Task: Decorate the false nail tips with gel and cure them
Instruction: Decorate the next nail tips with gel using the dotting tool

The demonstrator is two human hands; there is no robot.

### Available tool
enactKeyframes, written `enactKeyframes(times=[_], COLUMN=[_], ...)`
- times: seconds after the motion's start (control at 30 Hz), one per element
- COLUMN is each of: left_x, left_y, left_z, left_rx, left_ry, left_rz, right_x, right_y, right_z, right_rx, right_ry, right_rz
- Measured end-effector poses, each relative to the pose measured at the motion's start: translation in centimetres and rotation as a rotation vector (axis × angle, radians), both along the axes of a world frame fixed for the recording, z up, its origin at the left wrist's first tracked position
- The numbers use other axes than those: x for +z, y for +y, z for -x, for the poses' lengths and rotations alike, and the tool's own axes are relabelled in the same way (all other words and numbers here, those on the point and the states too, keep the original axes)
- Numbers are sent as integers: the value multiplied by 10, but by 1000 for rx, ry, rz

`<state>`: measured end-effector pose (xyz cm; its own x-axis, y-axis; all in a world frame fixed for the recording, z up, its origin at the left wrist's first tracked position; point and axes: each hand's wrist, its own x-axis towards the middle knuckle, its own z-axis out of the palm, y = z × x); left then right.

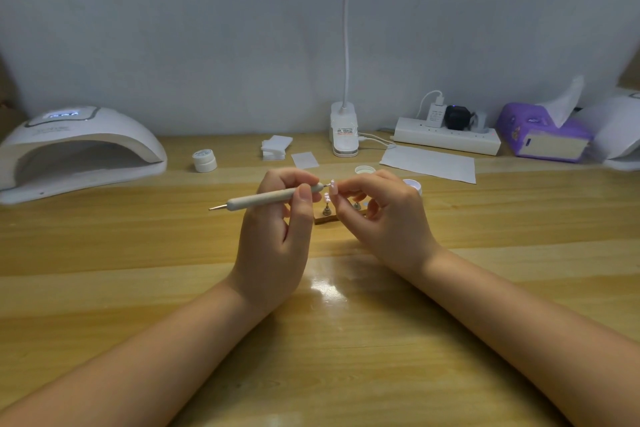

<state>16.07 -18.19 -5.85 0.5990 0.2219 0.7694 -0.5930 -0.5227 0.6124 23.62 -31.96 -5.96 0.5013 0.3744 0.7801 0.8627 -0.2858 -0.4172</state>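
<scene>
Above the wooden table [138, 253], the left hand [273, 236] grips a dotting pen [266, 199] (lying nearly level), its tip meeting a pale pink nail tip [331, 184] pinched between the curled fingers of the right hand [384, 218], just over the small stand [327, 217]

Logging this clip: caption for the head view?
Left hand works a dotting pen on a nail tip pinched by right hand.

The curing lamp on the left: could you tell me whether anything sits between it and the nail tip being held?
Only the left hand and its dotting pen lie between the nail tip and the curing lamp.
</scene>
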Motion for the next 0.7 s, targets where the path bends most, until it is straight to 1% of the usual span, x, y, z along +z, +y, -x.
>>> enactKeyframes(times=[0.7], left_x=[2], left_y=[0], left_z=[1], left_rx=[24], left_ry=[6], left_rz=[-24], right_x=[0], right_y=[0], right_z=[0], right_rx=[6], right_ry=[8], right_rz=[2])
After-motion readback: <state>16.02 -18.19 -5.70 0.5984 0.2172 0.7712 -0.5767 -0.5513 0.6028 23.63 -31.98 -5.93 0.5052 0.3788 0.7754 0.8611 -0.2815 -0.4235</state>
